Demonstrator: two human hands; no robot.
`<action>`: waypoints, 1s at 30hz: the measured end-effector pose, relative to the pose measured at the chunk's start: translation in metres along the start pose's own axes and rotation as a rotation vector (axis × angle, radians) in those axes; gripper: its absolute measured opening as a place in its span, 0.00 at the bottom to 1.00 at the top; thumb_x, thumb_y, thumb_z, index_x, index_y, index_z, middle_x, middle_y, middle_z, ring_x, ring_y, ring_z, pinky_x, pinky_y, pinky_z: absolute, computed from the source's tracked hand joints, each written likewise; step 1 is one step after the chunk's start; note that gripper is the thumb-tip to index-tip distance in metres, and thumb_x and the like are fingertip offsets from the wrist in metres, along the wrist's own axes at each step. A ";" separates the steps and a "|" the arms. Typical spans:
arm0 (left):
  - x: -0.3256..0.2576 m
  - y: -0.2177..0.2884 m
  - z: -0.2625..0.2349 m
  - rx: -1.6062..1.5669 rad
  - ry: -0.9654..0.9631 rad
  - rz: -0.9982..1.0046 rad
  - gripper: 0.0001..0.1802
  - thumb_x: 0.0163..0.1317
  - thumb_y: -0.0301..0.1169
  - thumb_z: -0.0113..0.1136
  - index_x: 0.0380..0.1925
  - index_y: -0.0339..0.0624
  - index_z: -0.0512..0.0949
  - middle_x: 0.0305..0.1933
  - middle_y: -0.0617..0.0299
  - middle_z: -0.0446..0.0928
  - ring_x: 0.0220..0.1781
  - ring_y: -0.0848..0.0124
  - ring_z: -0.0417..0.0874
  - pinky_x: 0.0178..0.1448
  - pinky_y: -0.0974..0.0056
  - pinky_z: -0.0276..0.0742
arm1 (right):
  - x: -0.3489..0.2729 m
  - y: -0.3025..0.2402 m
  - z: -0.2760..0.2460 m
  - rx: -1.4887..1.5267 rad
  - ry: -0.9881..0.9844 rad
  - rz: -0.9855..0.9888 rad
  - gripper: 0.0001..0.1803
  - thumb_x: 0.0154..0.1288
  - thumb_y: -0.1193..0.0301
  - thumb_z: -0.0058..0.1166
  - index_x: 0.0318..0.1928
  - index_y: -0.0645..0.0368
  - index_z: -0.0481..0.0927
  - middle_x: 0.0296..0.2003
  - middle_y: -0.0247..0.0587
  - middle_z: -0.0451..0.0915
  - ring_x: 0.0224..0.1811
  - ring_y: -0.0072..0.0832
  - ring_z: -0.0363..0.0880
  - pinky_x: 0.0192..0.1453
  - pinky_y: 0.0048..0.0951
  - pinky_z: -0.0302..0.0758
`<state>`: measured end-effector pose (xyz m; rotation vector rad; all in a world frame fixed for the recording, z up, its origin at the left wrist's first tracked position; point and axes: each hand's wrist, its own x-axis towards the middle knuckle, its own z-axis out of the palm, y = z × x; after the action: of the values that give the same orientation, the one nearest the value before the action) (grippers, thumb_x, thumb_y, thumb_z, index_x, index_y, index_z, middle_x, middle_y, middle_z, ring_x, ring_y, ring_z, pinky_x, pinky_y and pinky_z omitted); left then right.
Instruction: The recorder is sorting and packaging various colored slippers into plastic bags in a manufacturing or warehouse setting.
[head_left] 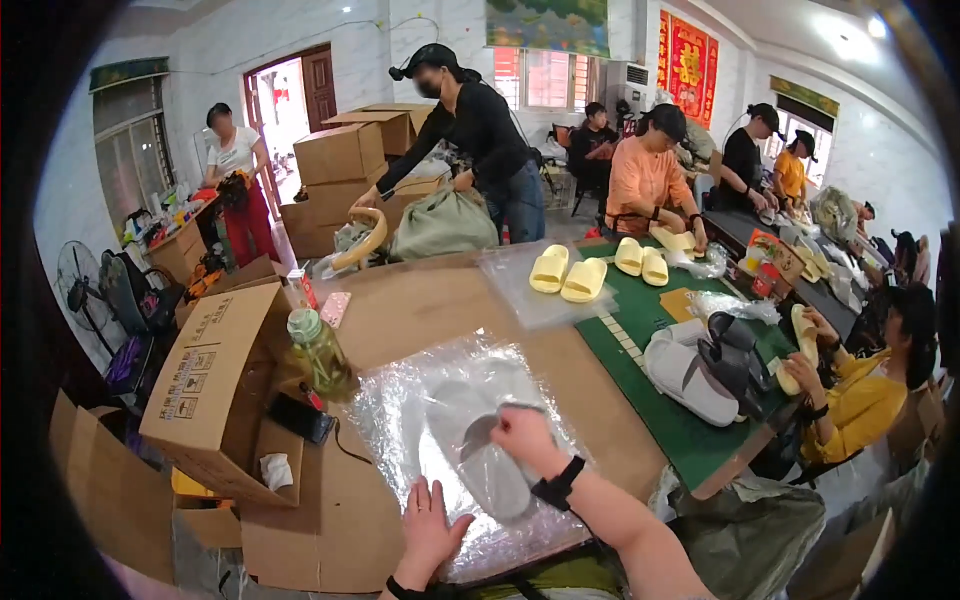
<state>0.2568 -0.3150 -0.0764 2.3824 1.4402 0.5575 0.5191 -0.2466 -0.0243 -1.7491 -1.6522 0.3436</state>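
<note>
A pair of grey slippers point(497, 482) lies at the middle of the table's near side, on or inside a stack of clear plastic bags point(395, 405); I cannot tell which. My right hand point(525, 437) is closed at the strap of the nearer slipper, fingers curled over its edge. Flat on the shiny plastic, to the left of that slipper, rests my left hand point(430, 527) with its fingers apart. Both wrists wear black bands. The farther slipper shows only faintly through glare on the plastic.
Left stand a green bottle point(318, 355), a black phone point(300, 418) and an open carton point(205, 385). Yellow slippers point(583, 279) sit at the far right on plastic; grey and black slippers point(690, 375) lie on a green mat point(640, 400). Several people work around the tables.
</note>
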 end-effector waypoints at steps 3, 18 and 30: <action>-0.001 -0.012 -0.002 0.151 -0.149 0.090 0.43 0.55 0.49 0.63 0.66 0.33 0.69 0.73 0.34 0.60 0.73 0.36 0.58 0.77 0.41 0.53 | -0.030 -0.036 0.023 -0.065 -0.081 -0.098 0.14 0.58 0.61 0.60 0.30 0.61 0.80 0.27 0.52 0.82 0.32 0.49 0.82 0.39 0.46 0.78; 0.001 -0.002 0.000 0.080 0.007 0.084 0.46 0.60 0.51 0.65 0.69 0.29 0.62 0.76 0.32 0.54 0.75 0.37 0.56 0.75 0.41 0.56 | -0.002 -0.005 0.026 -0.089 -0.098 -0.022 0.13 0.58 0.63 0.57 0.31 0.62 0.80 0.30 0.54 0.82 0.37 0.49 0.83 0.44 0.49 0.78; 0.004 0.018 -0.026 0.084 -0.164 -0.054 0.46 0.63 0.48 0.63 0.72 0.29 0.57 0.79 0.37 0.49 0.79 0.40 0.51 0.78 0.44 0.51 | -0.208 0.072 -0.204 -0.130 0.539 0.492 0.09 0.53 0.71 0.59 0.31 0.64 0.80 0.29 0.53 0.82 0.34 0.50 0.82 0.38 0.42 0.77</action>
<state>0.2606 -0.3182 -0.0449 2.3824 1.4764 0.2858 0.6698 -0.5024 0.0220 -2.1056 -0.8742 -0.0268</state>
